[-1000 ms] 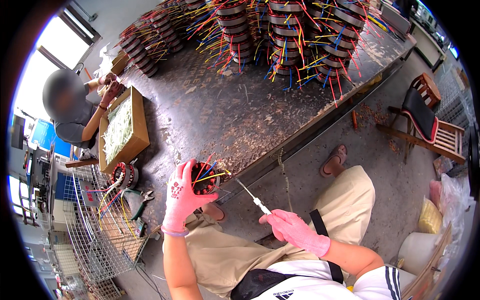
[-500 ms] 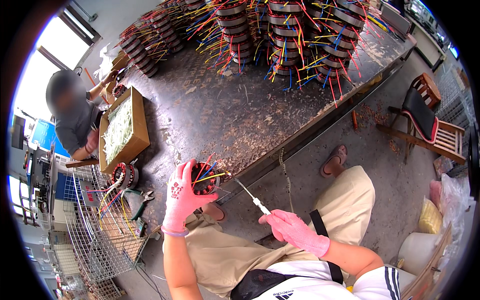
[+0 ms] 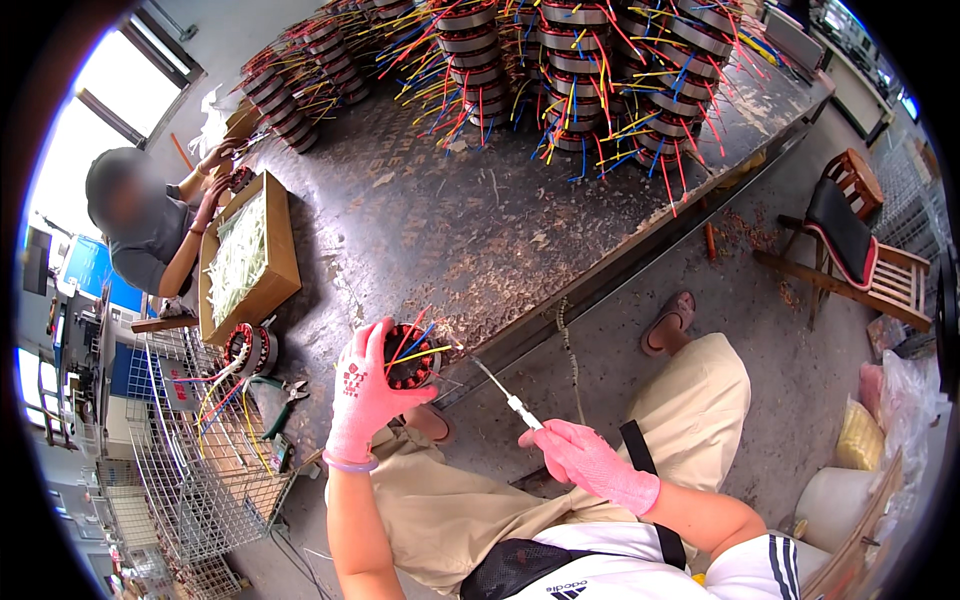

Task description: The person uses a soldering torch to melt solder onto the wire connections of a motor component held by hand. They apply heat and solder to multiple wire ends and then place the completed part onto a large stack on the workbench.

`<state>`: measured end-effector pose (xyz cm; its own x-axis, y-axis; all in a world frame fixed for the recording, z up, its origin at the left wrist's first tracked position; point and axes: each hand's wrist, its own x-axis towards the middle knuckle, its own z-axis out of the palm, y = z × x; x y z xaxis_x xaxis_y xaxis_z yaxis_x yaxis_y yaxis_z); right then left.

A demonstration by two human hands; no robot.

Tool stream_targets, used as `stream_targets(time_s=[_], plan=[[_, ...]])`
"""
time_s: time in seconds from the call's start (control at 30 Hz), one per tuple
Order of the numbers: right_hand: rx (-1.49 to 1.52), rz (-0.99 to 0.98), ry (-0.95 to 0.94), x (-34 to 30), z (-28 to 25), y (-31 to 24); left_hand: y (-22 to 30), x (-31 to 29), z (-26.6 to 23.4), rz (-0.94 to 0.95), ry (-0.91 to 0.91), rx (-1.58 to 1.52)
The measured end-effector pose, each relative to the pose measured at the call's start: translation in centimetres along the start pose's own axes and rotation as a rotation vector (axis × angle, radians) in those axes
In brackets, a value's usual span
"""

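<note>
My left hand [image 3: 362,385], in a pink glove, is closed around a motor stator [image 3: 413,362] at the table's near edge. The thumb and fingers grip its side. Red, blue and yellow wires [image 3: 420,352] stick up out of the stator, the yellow one pointing to the right. My right hand [image 3: 590,460], also in a pink glove, is closed on a slim white-handled tool [image 3: 522,411] with a thin metal shaft. The shaft points up and left, and its tip is to the right of the stator, apart from it. What kind of tool it is cannot be made out.
Tall stacks of stators [image 3: 575,75] with coloured wires line the table's [image 3: 430,220] far side. At left are a cardboard box [image 3: 283,262] of pale sleeves, another stator [image 3: 250,350], green-handled pliers [image 3: 287,410] and a wire rack [image 3: 190,450]. A co-worker [image 3: 150,220] sits beyond the box; a chair [image 3: 845,235] stands right.
The co-worker has leaned in and brought both hands up to a stator behind the box. My own hands, the stator and the tool have hardly moved.
</note>
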<state>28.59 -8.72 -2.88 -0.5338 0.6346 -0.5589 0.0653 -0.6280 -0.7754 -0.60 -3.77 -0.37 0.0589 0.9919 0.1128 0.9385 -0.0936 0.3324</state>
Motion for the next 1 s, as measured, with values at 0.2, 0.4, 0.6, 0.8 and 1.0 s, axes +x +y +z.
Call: stream_targets(time_s=[0.2,0.4,0.6,0.8,1.0], plan=[[0.009,-0.031,-0.006,0.1,0.0,0.5,-0.3,-0.1,0.0,-0.012,-0.006,-0.014],[0.011,-0.020,-0.007,0.1,0.0,0.2,-0.2,-0.1,0.1,0.001,0.002,-0.021],[0.000,-0.010,-0.005,-0.3,0.2,-0.5,-0.2,-0.1,0.0,-0.010,-0.010,-0.004],[0.072,0.002,0.001,0.0,0.1,-0.1,-0.2,-0.2,0.0,-0.013,0.003,-0.027],[0.099,-0.032,0.005,-0.1,-0.4,0.7,-0.7,0.0,-0.5,0.129,0.000,-0.039]])
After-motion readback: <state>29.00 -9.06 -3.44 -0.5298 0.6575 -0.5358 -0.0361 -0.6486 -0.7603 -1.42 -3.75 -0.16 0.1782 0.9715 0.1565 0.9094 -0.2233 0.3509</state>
